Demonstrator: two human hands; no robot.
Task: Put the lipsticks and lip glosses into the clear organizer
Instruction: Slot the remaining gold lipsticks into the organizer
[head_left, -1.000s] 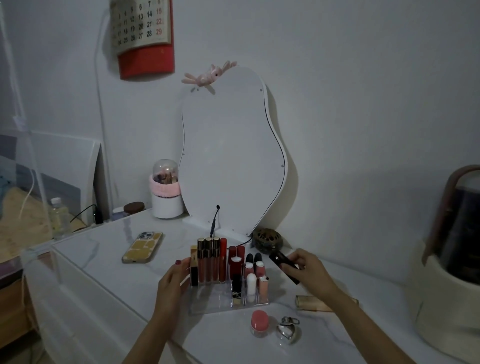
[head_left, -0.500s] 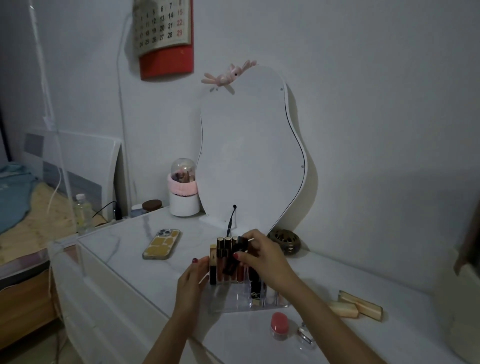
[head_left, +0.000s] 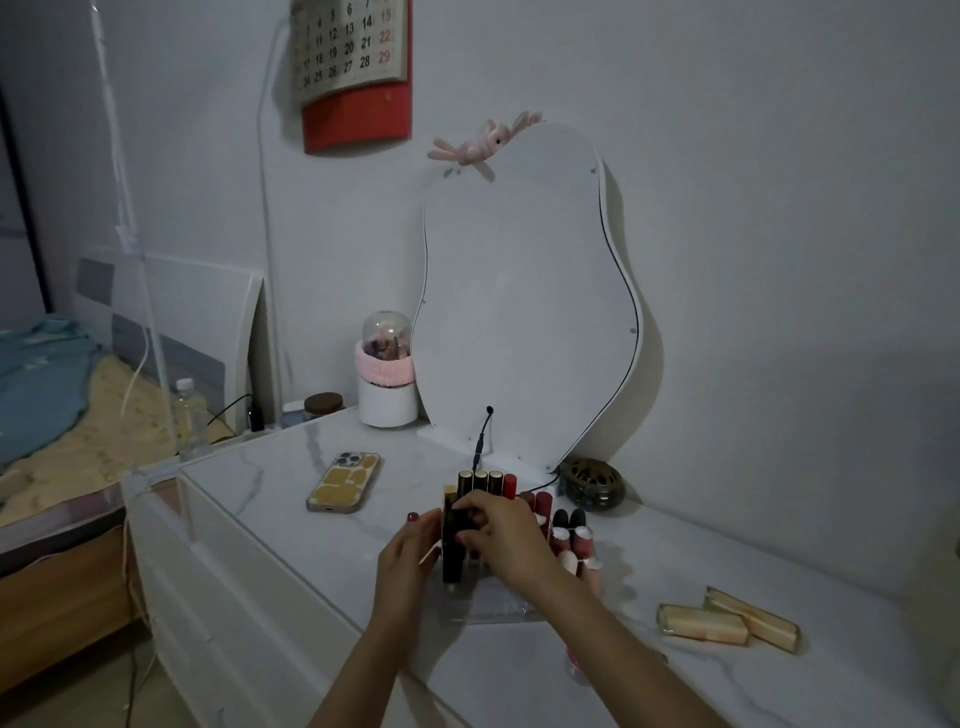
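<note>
The clear organizer (head_left: 480, 605) stands on the white marble dresser, with several upright lipsticks and lip glosses (head_left: 485, 483) in its slots. My right hand (head_left: 498, 535) is over its left side, fingers closed on a black lipstick (head_left: 453, 551) that stands upright in a front-left slot. My left hand (head_left: 408, 553) rests against the organizer's left wall, fingers touching it. Two gold lipstick tubes (head_left: 727, 623) lie on the dresser to the right.
A phone (head_left: 344, 482) in a yellow case lies left of the organizer. Behind it stand a wavy white mirror (head_left: 524, 312) with a cable, a dark round dish (head_left: 590, 483) and a white-and-pink brush holder (head_left: 387, 379). A pink-lidded jar (head_left: 576, 662) sits by my right forearm.
My right hand carried the black lipstick from the right side across to the organizer's left and lowered it into a slot. The left hand stayed at the organizer. The camera shifted right.
</note>
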